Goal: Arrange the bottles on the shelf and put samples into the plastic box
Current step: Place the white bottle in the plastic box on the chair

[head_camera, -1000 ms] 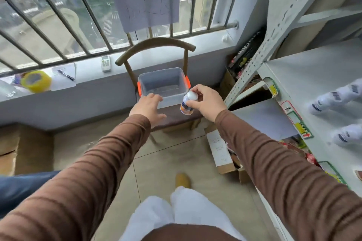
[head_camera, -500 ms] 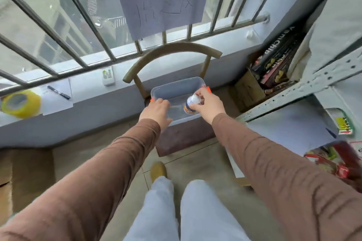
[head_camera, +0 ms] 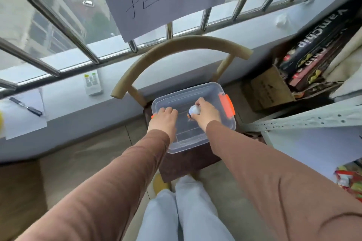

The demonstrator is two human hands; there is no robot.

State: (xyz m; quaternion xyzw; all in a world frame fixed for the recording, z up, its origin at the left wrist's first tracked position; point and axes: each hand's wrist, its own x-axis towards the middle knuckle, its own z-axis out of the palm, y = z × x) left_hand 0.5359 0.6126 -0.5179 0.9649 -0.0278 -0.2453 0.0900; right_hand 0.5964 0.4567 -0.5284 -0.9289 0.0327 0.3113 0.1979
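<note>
- Gripping a small bottle [head_camera: 194, 112] from the side, the right hand [head_camera: 205, 111] curled its fingers round the body, with the round white cap showing just left of the knuckles.
- A band of orange and dark label showed below the cap; the rest of the bottle was hidden under the hand.
- The bottle stood roughly upright inside the box [head_camera: 195, 143], low over its floor; whether it touched the floor could not be told.
- The box was clear, smooth plastic, rectangular with rounded corners, and an orange latch [head_camera: 226, 106] sat on the wall just right of the gripping hand.
- The left hand [head_camera: 163, 118] held nothing, its fingers bent loosely over the box's left rim, beside the bottle but apart from it.
- Under the box lay the dark seat of a chair [head_camera: 182, 53], whose curved wooden back arched beyond both hands.
- Ribbed brown sleeves [head_camera: 274, 182] covered both arms.
</note>
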